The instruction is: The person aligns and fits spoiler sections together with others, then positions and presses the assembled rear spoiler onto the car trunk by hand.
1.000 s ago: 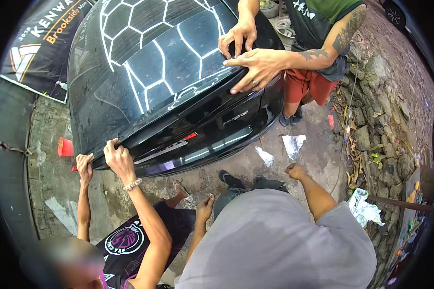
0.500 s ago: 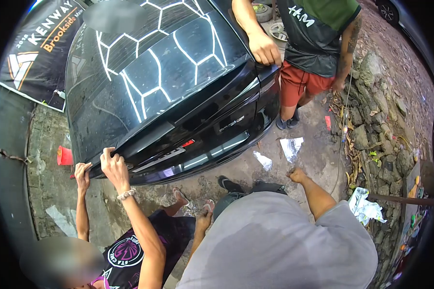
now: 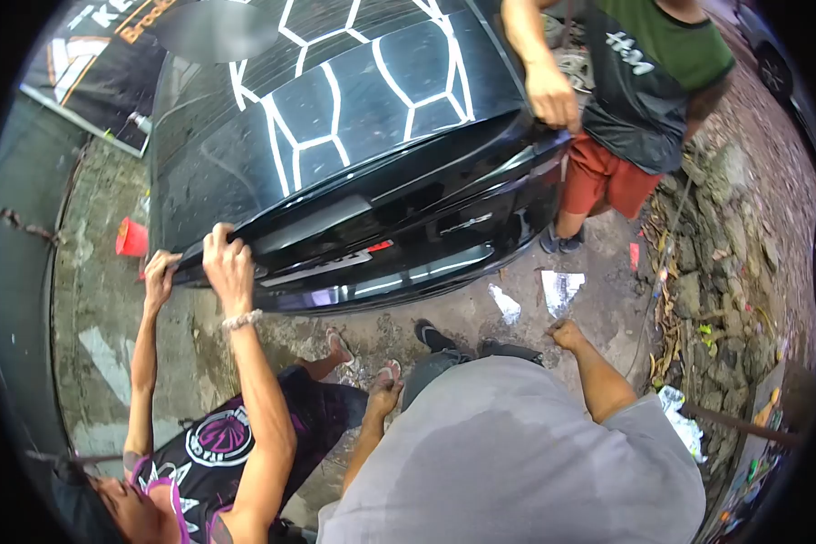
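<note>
My left hand (image 3: 385, 395) hangs low beside my grey shirt, near the feet of the person at left. Its fingers are too small and turned away to read. On the other side my right hand (image 3: 568, 335) is held low over the ground with its fingers curled in, and nothing shows in it. Neither hand touches the black car (image 3: 399, 213) in front of me. A person at left (image 3: 218, 444) has both hands on the left corner of the car's rear edge. Another person (image 3: 648, 100) rests one hand on its right rear corner.
Pale scraps of sheet (image 3: 562, 292) lie on the ground ahead of my right hand. A red bucket (image 3: 132, 238) stands left of the car, below a banner (image 3: 86, 63). Along the right runs a rough stone edge (image 3: 698, 263) with leaves and a crumpled wrapper (image 3: 680, 422).
My view has shifted, so the car sits higher and further right. The person at left has turned their head toward the car. My hands stay low at my sides.
</note>
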Action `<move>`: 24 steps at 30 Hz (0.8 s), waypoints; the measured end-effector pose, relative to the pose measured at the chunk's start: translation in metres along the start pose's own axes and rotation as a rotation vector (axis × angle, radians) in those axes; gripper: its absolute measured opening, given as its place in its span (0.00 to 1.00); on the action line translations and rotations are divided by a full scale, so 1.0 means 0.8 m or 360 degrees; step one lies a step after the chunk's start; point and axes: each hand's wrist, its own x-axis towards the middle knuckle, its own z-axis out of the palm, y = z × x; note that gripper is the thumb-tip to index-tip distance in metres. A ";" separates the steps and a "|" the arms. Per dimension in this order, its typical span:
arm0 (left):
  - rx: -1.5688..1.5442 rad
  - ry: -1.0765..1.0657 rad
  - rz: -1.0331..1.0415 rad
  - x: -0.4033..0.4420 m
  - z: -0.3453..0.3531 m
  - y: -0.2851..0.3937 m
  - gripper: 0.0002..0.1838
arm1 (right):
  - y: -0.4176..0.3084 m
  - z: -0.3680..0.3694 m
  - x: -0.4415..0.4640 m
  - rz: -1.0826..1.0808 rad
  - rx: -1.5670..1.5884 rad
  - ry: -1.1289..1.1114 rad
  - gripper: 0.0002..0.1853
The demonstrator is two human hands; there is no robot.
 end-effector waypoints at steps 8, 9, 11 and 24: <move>0.0217 0.0030 -0.0022 0.013 0.044 -0.056 0.33 | -0.015 -0.017 -0.008 0.0249 0.0205 -0.0168 0.17; 0.0210 0.0226 0.0081 0.005 0.048 -0.052 0.29 | -0.019 -0.019 -0.006 0.0238 0.0244 -0.0157 0.16; 0.0173 0.0234 0.0124 -0.002 0.046 -0.047 0.30 | -0.018 -0.018 0.000 0.0246 0.0279 -0.0154 0.15; 0.0143 0.0122 -0.0001 -0.012 0.095 -0.073 0.31 | -0.001 -0.021 -0.015 0.0277 0.0321 -0.0170 0.16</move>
